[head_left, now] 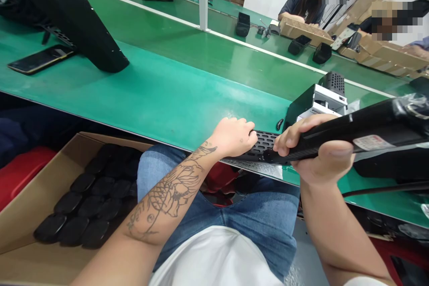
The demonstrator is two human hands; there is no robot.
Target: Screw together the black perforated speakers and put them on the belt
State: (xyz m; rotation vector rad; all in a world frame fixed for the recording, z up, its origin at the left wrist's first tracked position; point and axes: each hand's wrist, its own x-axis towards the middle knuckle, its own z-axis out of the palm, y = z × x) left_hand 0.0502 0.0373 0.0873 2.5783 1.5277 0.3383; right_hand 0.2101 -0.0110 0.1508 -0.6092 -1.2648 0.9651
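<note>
My left hand (234, 136) is closed over a black perforated grille part (264, 145) that lies at the near edge of the green table (174, 89). My right hand (318, 152) is wrapped round the handle of a black power screwdriver (368, 129), whose tip rests at the right end of the grille part. A small black piece (279, 123) lies on the table just behind the grille.
A cardboard box (40, 196) with several black oval parts stands by my left knee. A black stand (67, 13) and a phone (40, 59) sit at the far left. A black-and-white device (320, 100) is behind my right hand. Other people work across the table among cardboard boxes (378, 56).
</note>
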